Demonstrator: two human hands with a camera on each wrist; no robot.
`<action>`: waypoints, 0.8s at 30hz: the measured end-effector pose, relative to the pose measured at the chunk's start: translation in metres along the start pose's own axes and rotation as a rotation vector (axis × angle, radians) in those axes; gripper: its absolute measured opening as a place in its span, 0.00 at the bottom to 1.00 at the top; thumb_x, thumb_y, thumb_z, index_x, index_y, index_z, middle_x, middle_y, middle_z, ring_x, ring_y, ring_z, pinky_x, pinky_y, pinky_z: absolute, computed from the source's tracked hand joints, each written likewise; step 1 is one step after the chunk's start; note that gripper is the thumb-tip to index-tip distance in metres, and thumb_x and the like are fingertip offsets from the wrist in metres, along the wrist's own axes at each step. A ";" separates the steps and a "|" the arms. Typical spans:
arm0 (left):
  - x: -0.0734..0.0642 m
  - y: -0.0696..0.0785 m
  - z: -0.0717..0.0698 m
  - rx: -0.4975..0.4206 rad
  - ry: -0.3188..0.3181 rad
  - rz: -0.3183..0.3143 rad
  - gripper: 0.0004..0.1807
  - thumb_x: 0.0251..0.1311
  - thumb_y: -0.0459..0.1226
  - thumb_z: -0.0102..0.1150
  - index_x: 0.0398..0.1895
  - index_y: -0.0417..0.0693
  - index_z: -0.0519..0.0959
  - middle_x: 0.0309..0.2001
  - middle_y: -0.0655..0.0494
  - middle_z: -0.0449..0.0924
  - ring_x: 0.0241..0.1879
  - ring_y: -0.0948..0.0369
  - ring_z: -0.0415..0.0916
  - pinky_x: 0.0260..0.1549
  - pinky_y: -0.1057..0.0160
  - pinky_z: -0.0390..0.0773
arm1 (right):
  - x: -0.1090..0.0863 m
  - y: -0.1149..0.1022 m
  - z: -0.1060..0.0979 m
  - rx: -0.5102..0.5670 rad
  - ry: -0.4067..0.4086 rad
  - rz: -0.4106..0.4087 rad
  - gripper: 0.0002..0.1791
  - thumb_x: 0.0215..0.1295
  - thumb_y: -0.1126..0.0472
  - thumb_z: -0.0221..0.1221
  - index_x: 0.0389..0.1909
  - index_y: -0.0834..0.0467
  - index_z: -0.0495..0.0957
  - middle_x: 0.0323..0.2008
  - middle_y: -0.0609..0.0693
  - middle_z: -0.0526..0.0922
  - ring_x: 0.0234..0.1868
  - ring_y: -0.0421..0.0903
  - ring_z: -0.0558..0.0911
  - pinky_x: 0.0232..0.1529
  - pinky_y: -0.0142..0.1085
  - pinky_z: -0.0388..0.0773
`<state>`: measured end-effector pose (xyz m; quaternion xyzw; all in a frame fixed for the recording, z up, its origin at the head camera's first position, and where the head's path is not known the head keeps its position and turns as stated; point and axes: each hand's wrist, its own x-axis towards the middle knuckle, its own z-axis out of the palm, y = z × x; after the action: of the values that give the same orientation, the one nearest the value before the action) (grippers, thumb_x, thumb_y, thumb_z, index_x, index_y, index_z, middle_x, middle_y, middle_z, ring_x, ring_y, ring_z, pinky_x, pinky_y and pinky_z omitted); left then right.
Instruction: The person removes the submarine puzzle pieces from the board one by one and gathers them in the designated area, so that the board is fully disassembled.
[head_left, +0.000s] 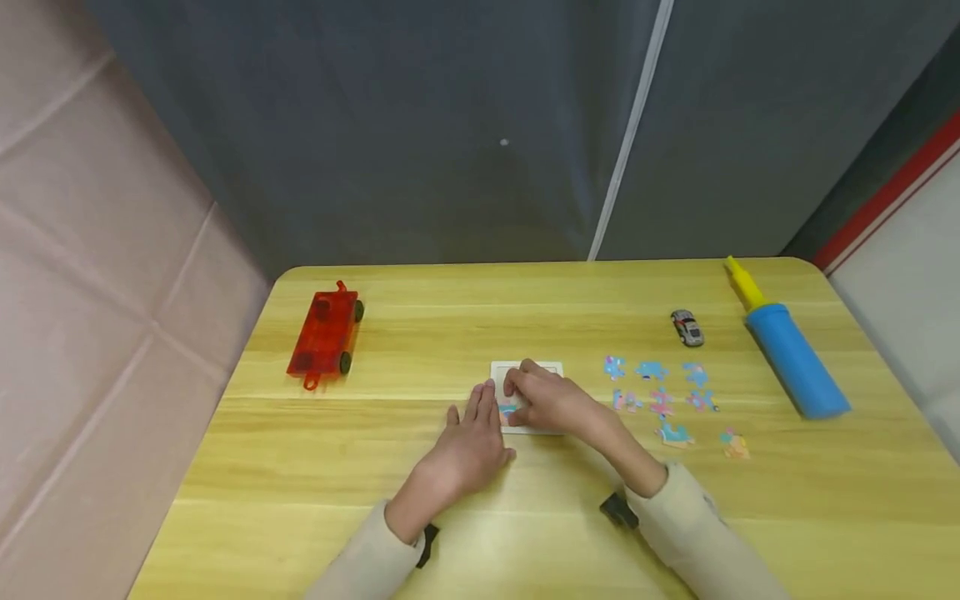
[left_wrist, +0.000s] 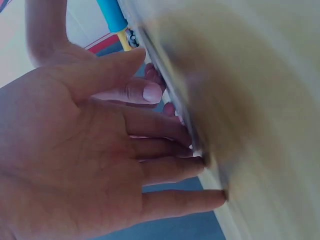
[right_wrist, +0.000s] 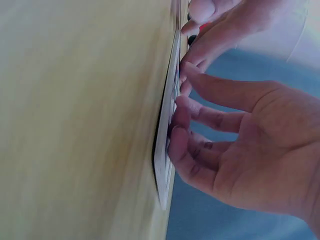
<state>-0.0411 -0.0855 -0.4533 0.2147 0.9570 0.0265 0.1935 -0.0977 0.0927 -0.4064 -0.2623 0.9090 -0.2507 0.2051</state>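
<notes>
A small white puzzle frame (head_left: 536, 430) lies flat on the table. Inside its lower left corner sits a blue and pink puzzle piece (head_left: 507, 412). My right hand (head_left: 551, 402) bends over the frame, thumb and index finger at this piece; the other fingertips (right_wrist: 177, 142) are curled down onto the frame. Along the left edge of the frame, my left hand (head_left: 471, 446) touches it with straight fingers (left_wrist: 175, 170), thumb spread apart. Several loose puzzle pieces (head_left: 662, 402) are laid out on the table right of the frame. The fingers hide much of the frame's inside.
A clear red toy cart (head_left: 324, 335) stands at the back left of the wooden table (head_left: 360, 467). At the right are a small silver toy car (head_left: 687, 327) and a blue hand pump (head_left: 797, 360) with a yellow nozzle. A dark grey curtain (head_left: 420, 150) hangs behind.
</notes>
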 end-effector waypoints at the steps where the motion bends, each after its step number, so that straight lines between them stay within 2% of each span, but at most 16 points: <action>1: 0.001 0.000 0.001 0.004 -0.002 0.002 0.48 0.84 0.57 0.52 0.85 0.27 0.53 0.89 0.32 0.37 0.89 0.39 0.38 0.77 0.27 0.63 | 0.000 -0.002 0.001 -0.014 0.005 0.012 0.14 0.71 0.61 0.74 0.49 0.58 0.80 0.47 0.51 0.77 0.38 0.46 0.76 0.41 0.42 0.81; 8: 0.003 0.007 0.003 0.071 -0.011 -0.014 0.48 0.84 0.57 0.50 0.85 0.27 0.52 0.89 0.34 0.36 0.89 0.40 0.38 0.76 0.27 0.63 | -0.002 -0.010 0.008 -0.063 0.066 0.038 0.17 0.67 0.61 0.77 0.44 0.58 0.77 0.42 0.52 0.76 0.31 0.46 0.76 0.31 0.40 0.79; 12: 0.000 0.009 -0.004 0.035 -0.018 -0.025 0.47 0.85 0.55 0.51 0.85 0.26 0.51 0.89 0.33 0.35 0.89 0.41 0.40 0.77 0.27 0.62 | -0.003 -0.008 0.010 -0.041 0.108 0.020 0.16 0.66 0.64 0.77 0.42 0.58 0.76 0.38 0.50 0.76 0.30 0.45 0.75 0.30 0.38 0.77; 19: -0.004 0.009 -0.007 0.034 -0.016 -0.017 0.46 0.85 0.55 0.51 0.85 0.25 0.53 0.89 0.31 0.37 0.89 0.39 0.41 0.76 0.26 0.63 | -0.002 -0.005 0.013 0.028 0.168 -0.027 0.12 0.66 0.79 0.66 0.40 0.61 0.78 0.29 0.46 0.79 0.30 0.41 0.77 0.29 0.32 0.75; 21: -0.002 0.006 -0.004 0.020 -0.008 -0.006 0.46 0.84 0.55 0.52 0.84 0.25 0.54 0.89 0.31 0.38 0.88 0.38 0.42 0.76 0.26 0.64 | -0.001 -0.004 0.013 0.051 0.169 -0.025 0.12 0.66 0.80 0.64 0.40 0.60 0.79 0.28 0.46 0.80 0.30 0.40 0.77 0.30 0.32 0.76; 24: -0.003 0.006 -0.004 0.052 -0.004 -0.014 0.46 0.84 0.56 0.51 0.85 0.26 0.55 0.89 0.32 0.38 0.89 0.39 0.43 0.76 0.28 0.66 | -0.001 -0.001 0.006 0.099 0.142 -0.022 0.11 0.67 0.80 0.62 0.39 0.61 0.81 0.28 0.47 0.83 0.30 0.39 0.78 0.33 0.31 0.78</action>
<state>-0.0380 -0.0809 -0.4473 0.2128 0.9584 -0.0001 0.1901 -0.0938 0.0908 -0.4104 -0.2432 0.9049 -0.3155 0.1500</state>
